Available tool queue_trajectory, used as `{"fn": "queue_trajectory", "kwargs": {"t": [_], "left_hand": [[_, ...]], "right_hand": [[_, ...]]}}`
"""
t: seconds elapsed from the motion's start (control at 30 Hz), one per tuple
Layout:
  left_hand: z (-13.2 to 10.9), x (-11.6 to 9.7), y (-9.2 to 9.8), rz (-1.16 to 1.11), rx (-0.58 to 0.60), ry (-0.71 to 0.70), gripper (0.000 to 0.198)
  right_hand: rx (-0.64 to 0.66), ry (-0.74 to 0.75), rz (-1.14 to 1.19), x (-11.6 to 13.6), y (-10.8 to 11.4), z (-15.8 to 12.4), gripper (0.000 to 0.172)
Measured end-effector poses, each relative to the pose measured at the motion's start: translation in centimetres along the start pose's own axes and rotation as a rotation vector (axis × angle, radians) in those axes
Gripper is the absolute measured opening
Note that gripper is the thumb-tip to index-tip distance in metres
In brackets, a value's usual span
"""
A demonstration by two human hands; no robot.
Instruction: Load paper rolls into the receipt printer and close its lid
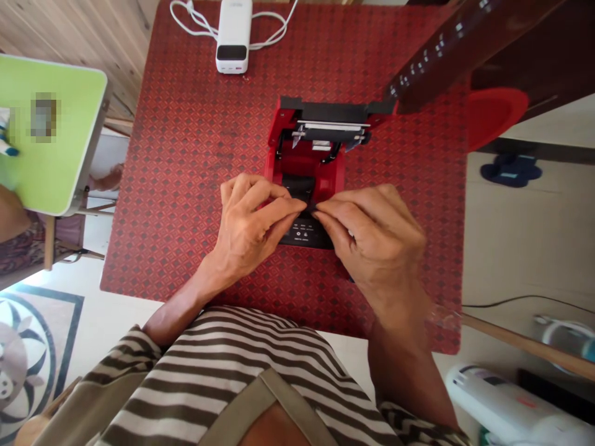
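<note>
A red and black machine (331,176), which looks like a small label or receipt printer, stands in front of me with its lid (333,113) raised. A dark cylindrical part (297,183) lies inside its red bay. My left hand (248,223) comes in from the left, thumb and forefinger pinched at the bay's near edge. Close beside it, my right hand (376,229) is pinched too, fingertips almost meeting the left ones. Something small and dark shows between the fingertips, too little to name. Below them is the black control panel (302,238) with white markings, partly covered by both hands.
The machine rests on a red patterned table (186,155). Near the far edge are a white power bank (233,31) and a white cable (274,38). A dark brown post (446,49) slants in at right. Leftward, a person's arm (12,214) is beside a green table (69,167).
</note>
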State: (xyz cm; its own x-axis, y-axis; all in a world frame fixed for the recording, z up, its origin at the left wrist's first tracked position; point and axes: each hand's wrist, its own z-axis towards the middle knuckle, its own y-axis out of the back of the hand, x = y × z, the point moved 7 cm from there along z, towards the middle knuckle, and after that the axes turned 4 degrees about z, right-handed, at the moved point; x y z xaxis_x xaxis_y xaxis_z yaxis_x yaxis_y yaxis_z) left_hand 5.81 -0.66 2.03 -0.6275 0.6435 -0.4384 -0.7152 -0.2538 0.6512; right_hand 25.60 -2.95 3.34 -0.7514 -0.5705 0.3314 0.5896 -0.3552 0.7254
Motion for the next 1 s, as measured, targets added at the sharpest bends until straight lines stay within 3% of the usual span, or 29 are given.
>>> {"fn": "queue_trajectory", "kwargs": {"t": [0.3,0.57,0.7,0.83,0.9,1.0], "left_hand": [[-0.3,-0.9,0.1,-0.002,0.038,-0.053,0.012],[-0.4,-1.3,0.0,0.040,0.038,-0.110,0.010],[-0.6,-1.2,0.1,0.049,0.054,-0.129,0.012],[-0.8,-1.2,0.2,0.011,0.047,-0.136,0.014],[-0.9,-1.3,0.3,0.027,0.031,-0.140,0.017],[-0.9,-1.6,0.4,0.061,0.012,-0.157,0.017]], "right_hand": [[-0.069,0.048,-0.120,0.8,0.5,-1.4,0.016],[-0.059,0.062,-0.087,1.3,0.6,-1.9,0.013],[-0.069,0.034,-0.054,0.4,1.6,-1.2,0.006],[-0.206,0.036,-0.074,-2.3,2.6,2.0,0.042],[-0.153,0.010,-0.008,-4.3,1.6,3.8,0.058],[-0.111,0.043,0.017,-5.6,0.3,5.2,0.062]]}}
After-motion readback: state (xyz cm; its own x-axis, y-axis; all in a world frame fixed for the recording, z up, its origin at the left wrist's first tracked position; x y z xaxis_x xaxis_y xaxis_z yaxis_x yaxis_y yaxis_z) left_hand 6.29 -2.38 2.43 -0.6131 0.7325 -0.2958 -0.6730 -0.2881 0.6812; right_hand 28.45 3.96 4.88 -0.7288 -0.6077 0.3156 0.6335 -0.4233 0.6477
